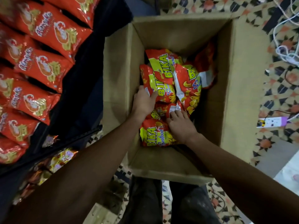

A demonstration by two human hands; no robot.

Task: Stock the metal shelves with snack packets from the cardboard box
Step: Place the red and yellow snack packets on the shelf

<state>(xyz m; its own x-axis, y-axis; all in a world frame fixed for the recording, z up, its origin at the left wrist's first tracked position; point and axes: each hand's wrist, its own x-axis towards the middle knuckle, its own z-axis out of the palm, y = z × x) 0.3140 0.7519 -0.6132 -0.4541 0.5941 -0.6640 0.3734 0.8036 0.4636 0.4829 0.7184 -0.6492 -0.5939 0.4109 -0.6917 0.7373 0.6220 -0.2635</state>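
Snack packets [186, 81], red and yellow, lie heaped in the cardboard box [226, 94] at frame centre. Lower layers are hidden. Long axes run mostly 12-to-6, with the lettering sideways. The left hand [143, 102] clamps the 9 o'clock edge of one BIKA packet [161, 88], its fingers hidden underneath. The right hand [182, 126], just apart at 6 o'clock, has its fingertips on a crumpled packet [174, 109]; the grip cannot be told. Orange packets [45, 46] at 9 o'clock are blurred and cut off.

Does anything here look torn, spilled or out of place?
Nothing looks torn or spilled. The Bika packets lie in a loose heap in the cardboard box, facing different ways. The orange packets on the shelf overlap in a tidy row. Only loose white cables clutter the floor beside the box.
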